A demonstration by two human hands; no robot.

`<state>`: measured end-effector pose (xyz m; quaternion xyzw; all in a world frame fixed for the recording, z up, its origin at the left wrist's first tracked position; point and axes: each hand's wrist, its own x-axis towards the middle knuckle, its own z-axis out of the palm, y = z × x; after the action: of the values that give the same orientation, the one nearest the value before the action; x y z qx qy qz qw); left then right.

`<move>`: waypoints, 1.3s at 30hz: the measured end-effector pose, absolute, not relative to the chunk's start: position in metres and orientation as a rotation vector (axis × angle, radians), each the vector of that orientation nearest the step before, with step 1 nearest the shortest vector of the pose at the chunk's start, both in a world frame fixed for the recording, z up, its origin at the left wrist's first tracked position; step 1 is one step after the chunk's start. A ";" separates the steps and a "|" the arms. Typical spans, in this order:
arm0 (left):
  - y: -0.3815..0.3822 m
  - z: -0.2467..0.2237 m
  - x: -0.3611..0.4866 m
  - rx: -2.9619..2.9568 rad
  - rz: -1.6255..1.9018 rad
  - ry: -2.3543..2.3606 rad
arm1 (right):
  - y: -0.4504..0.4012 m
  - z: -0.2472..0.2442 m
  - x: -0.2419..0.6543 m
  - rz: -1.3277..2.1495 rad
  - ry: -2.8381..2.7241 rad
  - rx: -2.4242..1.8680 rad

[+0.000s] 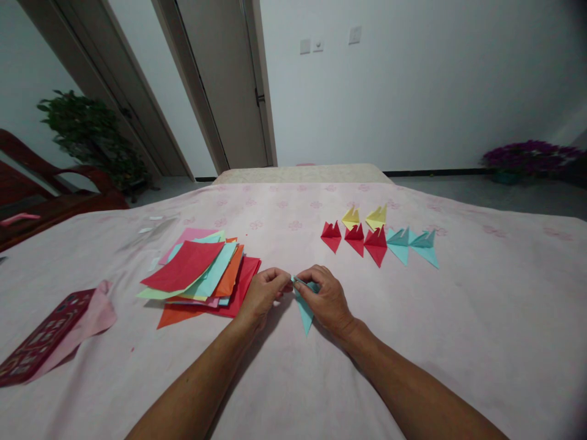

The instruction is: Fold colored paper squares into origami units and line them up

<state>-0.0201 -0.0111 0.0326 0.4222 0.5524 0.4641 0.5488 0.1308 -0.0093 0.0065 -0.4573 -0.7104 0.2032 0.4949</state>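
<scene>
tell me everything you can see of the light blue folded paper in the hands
The light blue folded paper looks thin and matte. One part tapers to a point toward the person. The left hand pinches a small end of it; the right hand grips its body and hides much of it, so the full shape can't be told. It is held over the pink cloth; whether it touches the cloth is unclear.

A white wall bears small switch plates, with a grey-brown door to their left. A wooden chair stands before a leafy plant; purple flowers sit at right on grey floor.
</scene>
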 end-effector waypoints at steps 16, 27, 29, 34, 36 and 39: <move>-0.008 0.033 -0.023 1.060 1.051 1.318 | -0.009 0.008 0.130 0.470 -1.727 -1.115; -0.007 0.036 -0.026 1.007 0.989 1.249 | -0.012 0.010 0.130 0.442 -1.742 -1.088; -0.007 0.037 -0.026 1.001 1.003 1.253 | -0.011 0.009 0.131 0.439 -1.743 -1.090; -0.006 0.037 -0.025 0.993 1.006 1.285 | -0.010 0.006 0.131 0.446 -1.742 -1.099; -0.006 0.037 -0.026 0.990 0.999 1.292 | -0.010 0.006 0.131 0.449 -1.741 -1.106; -0.006 0.036 -0.027 1.002 0.987 1.295 | -0.010 0.007 0.132 0.447 -1.739 -1.108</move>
<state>-0.0273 -0.0061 0.0358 0.4283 0.5534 0.4216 0.5767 0.1315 -0.0102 0.0074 -0.4566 -0.7171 0.1844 0.4932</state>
